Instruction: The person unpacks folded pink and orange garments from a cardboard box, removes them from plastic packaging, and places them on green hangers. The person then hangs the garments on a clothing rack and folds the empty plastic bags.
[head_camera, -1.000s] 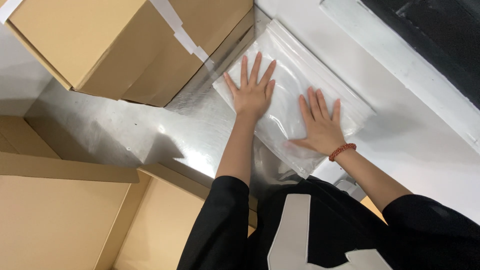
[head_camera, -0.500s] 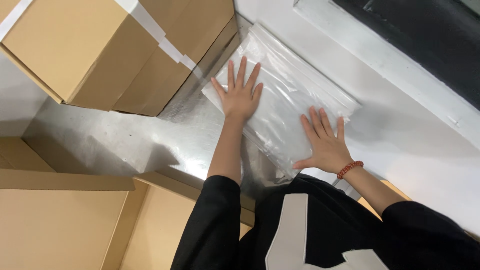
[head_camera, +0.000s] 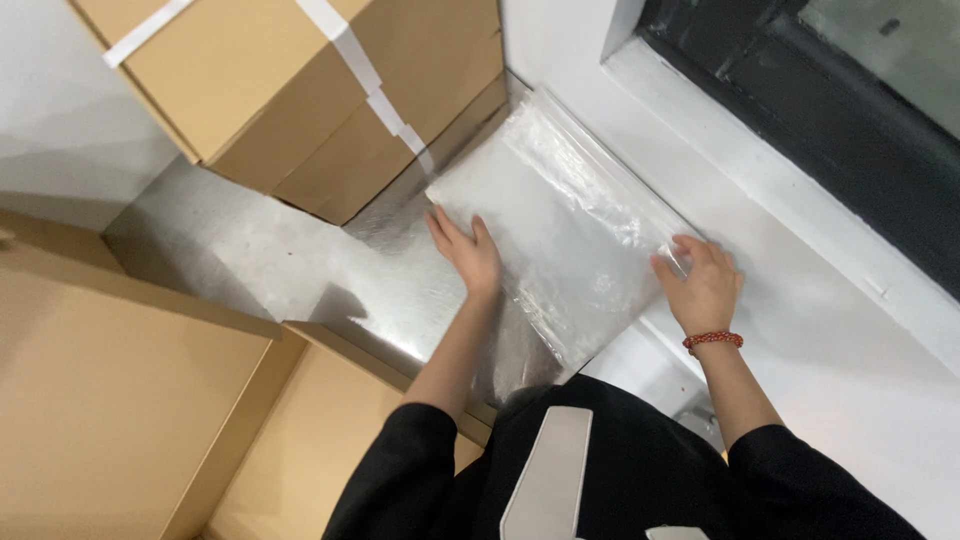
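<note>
A clear plastic bag (head_camera: 560, 250) lies flat on a shiny metal tabletop (head_camera: 250, 260), its far end reaching toward the white wall (head_camera: 800, 330) beneath a dark window frame (head_camera: 800, 110). The left hand (head_camera: 463, 253) rests on the bag's near left edge, palm down, its grip spread flat with fingers together and nothing pinched. The right hand (head_camera: 703, 290) sits at the bag's right edge, fingers curled over it; the grip seems to pinch the plastic rim, though the fingertips are partly hidden. A red bead bracelet (head_camera: 713, 341) circles the right wrist. 1 taped cardboard box (head_camera: 300, 90) stands just beside the bag's left side, and more brown cardboard (head_camera: 110, 400) fills the lower left.
</note>
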